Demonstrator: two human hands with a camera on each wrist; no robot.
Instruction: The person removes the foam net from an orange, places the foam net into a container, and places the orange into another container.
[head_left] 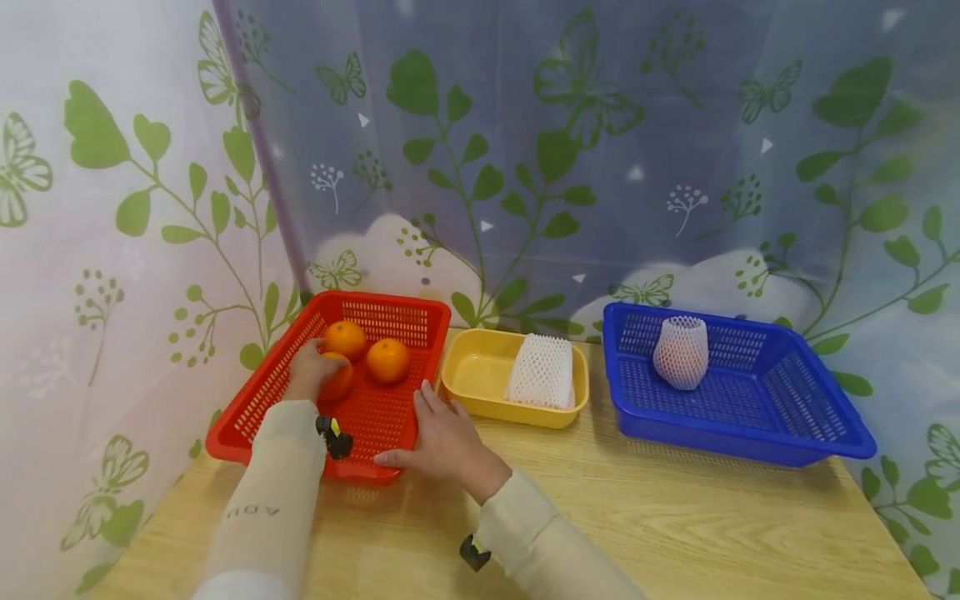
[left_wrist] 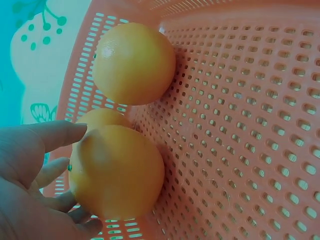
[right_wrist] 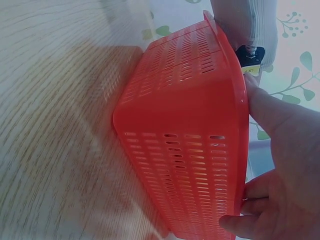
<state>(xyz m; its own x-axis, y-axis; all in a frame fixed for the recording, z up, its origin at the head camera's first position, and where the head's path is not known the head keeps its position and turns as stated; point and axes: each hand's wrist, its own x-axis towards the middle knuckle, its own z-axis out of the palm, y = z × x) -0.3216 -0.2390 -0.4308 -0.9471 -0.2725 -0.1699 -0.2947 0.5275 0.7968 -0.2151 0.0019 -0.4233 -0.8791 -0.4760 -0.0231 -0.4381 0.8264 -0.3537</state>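
My left hand [head_left: 306, 372] reaches into the red basket [head_left: 378, 429]. Its bent fingers and thumb lie round one side of the nearest orange [left_wrist: 120, 175], at the basket's left side. Two more oranges sit close by: one further back [head_left: 345, 340], one to the right [head_left: 388, 361]. At the basket's front right corner my right hand [head_left: 446, 442] grips the rim. From the right wrist, that hand [right_wrist: 292, 165] shows its thumb along the rim and its fingers bent over the edge onto the outer wall.
A yellow tray [head_left: 468, 404] stands right of the red basket with white foam netting [head_left: 542, 371] in it. Further right, a blue basket [head_left: 720, 437] holds a netted, pinkish round thing [head_left: 681, 354]. A patterned curtain [head_left: 487, 150] hangs behind the wooden table [head_left: 645, 508].
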